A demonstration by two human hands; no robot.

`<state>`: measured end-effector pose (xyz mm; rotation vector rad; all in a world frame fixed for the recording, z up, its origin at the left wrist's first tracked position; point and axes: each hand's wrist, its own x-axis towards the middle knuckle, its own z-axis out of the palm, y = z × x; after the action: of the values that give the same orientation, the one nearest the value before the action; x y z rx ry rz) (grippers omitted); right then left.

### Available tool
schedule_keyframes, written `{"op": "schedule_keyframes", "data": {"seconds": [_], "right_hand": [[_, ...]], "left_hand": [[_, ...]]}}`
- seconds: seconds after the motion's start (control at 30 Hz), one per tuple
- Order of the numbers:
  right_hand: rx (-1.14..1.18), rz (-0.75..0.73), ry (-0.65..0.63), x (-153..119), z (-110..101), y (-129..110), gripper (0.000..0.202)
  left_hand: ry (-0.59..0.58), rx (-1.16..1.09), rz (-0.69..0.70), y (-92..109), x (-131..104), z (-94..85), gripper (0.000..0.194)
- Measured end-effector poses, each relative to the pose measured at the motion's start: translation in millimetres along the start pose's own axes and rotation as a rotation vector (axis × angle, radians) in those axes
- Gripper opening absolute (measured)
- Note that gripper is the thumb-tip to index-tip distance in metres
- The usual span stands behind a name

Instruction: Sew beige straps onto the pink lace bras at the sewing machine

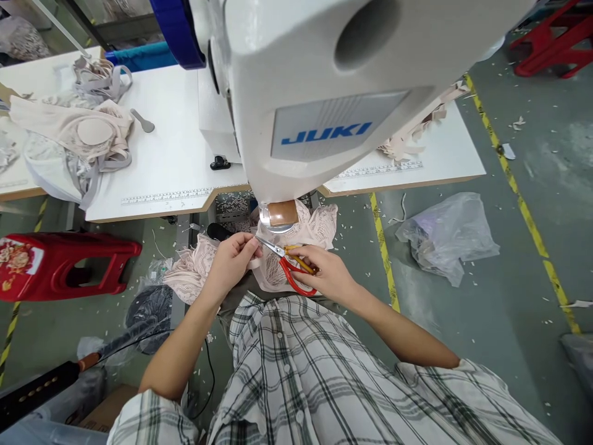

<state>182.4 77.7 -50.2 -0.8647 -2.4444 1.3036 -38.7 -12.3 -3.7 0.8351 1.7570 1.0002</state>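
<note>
My right hand (327, 272) is closed round a pair of red-handled scissors (288, 267), and a yellow-handled tool lies against the same fingers. The scissors' blades point left, their tips close to my left fingertips. With thumb and forefinger, my left hand (235, 256) pinches the edge of a pale pink lace garment (319, 225). That garment hangs at the sewing machine's arm end, partly over my lap. More pink lace pieces (192, 272) are bunched left of my left wrist. Above both hands looms the white sewing machine head (259, 123).
The white table (171, 136) has a cut-out before me. At left on it lies a heap of pale bras (69, 136); fabric strips (403, 145) lie at right. A red stool (106, 262) stands to the left. A plastic bag (456, 235) sits on the floor at right.
</note>
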Motion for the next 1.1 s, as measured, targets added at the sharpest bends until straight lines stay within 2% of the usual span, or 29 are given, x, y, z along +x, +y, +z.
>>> {"op": "schedule_keyframes", "data": {"seconds": [0.27, 0.43, 0.67, 0.9, 1.0, 1.1], "right_hand": [[0.029, 0.021, 0.024, -15.4, -8.6, 7.9, 0.033], [0.111, 0.030, -0.002, -9.6, -6.7, 5.3, 0.040], [0.084, 0.111, 0.007, -1.8, -2.7, 2.5, 0.035], [0.203, 0.203, 0.096, -11.1, -1.6, 3.9, 0.033], [0.171, 0.206, 0.119, -17.2, -8.6, 14.4, 0.031], [0.065, 0.208, 0.094, -17.1, -28.8, 29.5, 0.031]], "left_hand": [[-0.033, 0.015, 0.073, -8.9, 1.6, 11.2, 0.030], [0.002, 0.090, 0.090, -4.4, 1.3, 15.6, 0.026], [0.063, 0.156, 0.089, 1.9, 0.0, 10.6, 0.026], [0.078, -0.074, 0.010, 8.2, -0.8, 11.1, 0.028], [0.122, -0.080, 0.016, 10.4, -0.9, 8.7, 0.023], [0.155, 0.014, 0.058, 6.5, 0.7, 3.4, 0.022]]}}
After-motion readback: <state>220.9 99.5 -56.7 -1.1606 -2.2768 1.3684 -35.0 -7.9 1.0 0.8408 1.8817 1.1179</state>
